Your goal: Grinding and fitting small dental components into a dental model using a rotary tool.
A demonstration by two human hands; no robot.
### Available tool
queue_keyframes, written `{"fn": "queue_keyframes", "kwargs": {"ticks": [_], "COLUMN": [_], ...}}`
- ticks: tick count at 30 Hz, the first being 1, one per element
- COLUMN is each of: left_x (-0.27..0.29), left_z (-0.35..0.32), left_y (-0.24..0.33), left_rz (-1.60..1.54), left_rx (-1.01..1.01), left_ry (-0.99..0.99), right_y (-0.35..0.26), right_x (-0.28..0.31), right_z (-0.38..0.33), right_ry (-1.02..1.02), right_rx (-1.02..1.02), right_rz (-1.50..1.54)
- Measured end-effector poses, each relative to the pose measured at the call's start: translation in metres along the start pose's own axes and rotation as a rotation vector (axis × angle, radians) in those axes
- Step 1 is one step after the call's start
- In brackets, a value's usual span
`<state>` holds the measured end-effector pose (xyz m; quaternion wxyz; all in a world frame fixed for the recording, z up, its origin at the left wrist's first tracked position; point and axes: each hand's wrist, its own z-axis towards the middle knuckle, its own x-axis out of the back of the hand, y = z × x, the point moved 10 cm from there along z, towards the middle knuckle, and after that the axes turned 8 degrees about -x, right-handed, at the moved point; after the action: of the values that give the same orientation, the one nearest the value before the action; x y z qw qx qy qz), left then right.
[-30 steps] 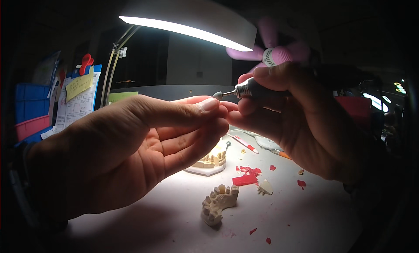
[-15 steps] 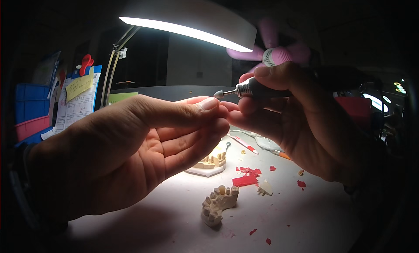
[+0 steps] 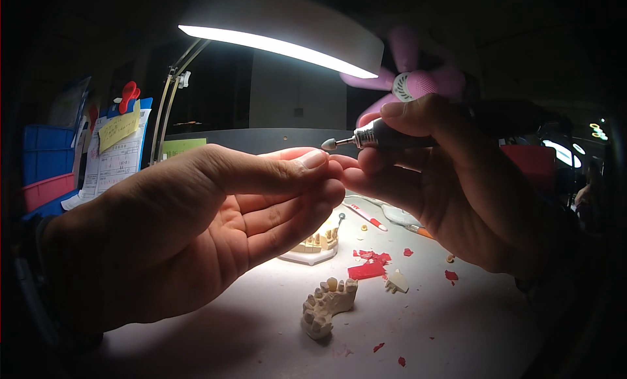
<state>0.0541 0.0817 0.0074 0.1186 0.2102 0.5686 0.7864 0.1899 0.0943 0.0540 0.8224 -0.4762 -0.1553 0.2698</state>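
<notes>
My right hand (image 3: 424,150) is closed round a dark rotary handpiece (image 3: 398,136), held level with its tip toward the left. A grey cone-shaped grinding bit (image 3: 328,144) on a thin shank sits at my left fingertips. My left hand (image 3: 255,196) pinches thumb against forefinger; whatever lies between them is hidden or too small to make out. Fingers of both hands touch below the bit. Under them, a plaster dental model (image 3: 324,310) with a row of teeth stands on the white table (image 3: 248,346). Behind my left fingers, a second dental model (image 3: 313,245) on a white base is partly covered.
Red wax pieces (image 3: 367,270) and a pale plaster fragment (image 3: 396,281) lie right of the models. Farther back are a red-and-white pen-like tool (image 3: 366,215) and an orange-handled tool (image 3: 419,230). A lamp (image 3: 281,42) hangs overhead, a pink fan (image 3: 415,85) behind, a clipped paper (image 3: 117,150) left.
Both hands stay nearly in place, with the bit and fingertips shifted very slightly. The fan blades look sharper now. Nothing has been taken up or let go.
</notes>
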Motion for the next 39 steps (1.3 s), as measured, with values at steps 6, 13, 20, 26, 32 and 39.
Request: {"fn": "queue_keyframes", "kwargs": {"ticks": [6,13,20,26,32,39], "left_x": [0.001,0.002,0.000,-0.001,-0.001,0.000], "left_z": [0.000,0.000,0.000,0.000,0.000,-0.001], "left_y": [-0.002,0.000,-0.004,-0.006,-0.007,-0.009], "left_rz": [0.022,-0.029,0.075,0.098,0.121,0.147], "left_rx": [0.013,0.004,0.043,0.055,0.068,0.084], "left_ry": [-0.003,0.022,-0.012,-0.015,-0.019,-0.023], "right_y": [-0.001,-0.002,-0.004,-0.002,-0.002,-0.001], "right_x": [-0.001,0.000,-0.004,-0.004,-0.003,-0.001], "right_z": [-0.003,-0.001,-0.005,-0.003,-0.004,-0.004], "right_ry": [0.033,0.043,0.043,0.046,0.053,0.055], "right_rx": [-0.004,0.008,0.001,-0.003,-0.016,-0.019], "right_rz": [-0.072,-0.057,-0.120,-0.120,-0.094,-0.085]}}
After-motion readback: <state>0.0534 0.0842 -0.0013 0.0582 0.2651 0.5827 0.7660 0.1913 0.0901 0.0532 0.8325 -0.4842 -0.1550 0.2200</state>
